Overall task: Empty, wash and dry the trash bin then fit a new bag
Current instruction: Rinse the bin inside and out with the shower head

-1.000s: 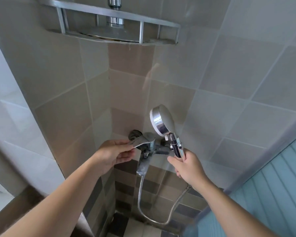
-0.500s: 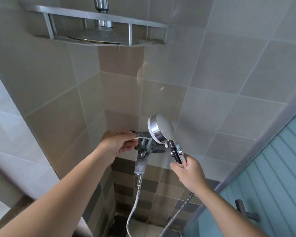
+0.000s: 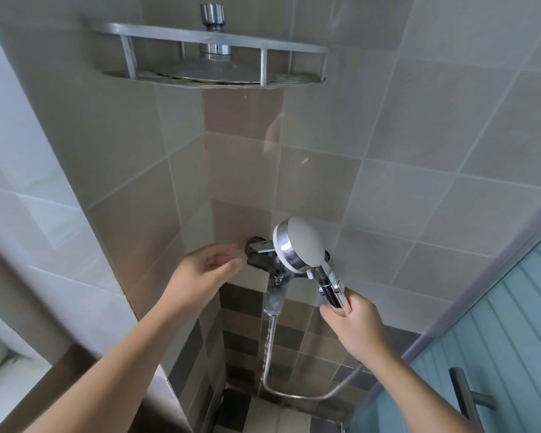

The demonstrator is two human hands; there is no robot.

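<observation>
The chrome wall-mounted mixer tap [image 3: 270, 270], fixed in the corner of the tiled shower, serves as the reference point. The left hand [image 3: 200, 273] sits just to the left of the tap, fingers loosely extended and slightly blurred, their tips close to the flat chrome lever [image 3: 261, 247] on top of the tap; the hand holds nothing, and contact with the lever cannot be confirmed. The right hand [image 3: 355, 323] is below and to the right of the tap, fingers curled firmly round the lower end of the chrome handle of the round hand shower with the white face and chrome rim [image 3: 300, 245]. The shower's head stands directly in front of the tap's right side, tilted up and to the left, and hides part of the tap body. A ribbed metal hose [image 3: 289, 393] drops from the underside of the tap, loops low towards the floor and rises to the right, passing behind the right wrist. High above the tap, a curved brushed-metal corner shelf with a rail [image 3: 213, 53] is mounted on the beige and grey wall tiles [image 3: 419, 135]. To the lower right of the tap stands a frosted blue-green ribbed door [image 3: 512, 339] with a metal bar handle [image 3: 464, 393]. The trash bin is not in view.
</observation>
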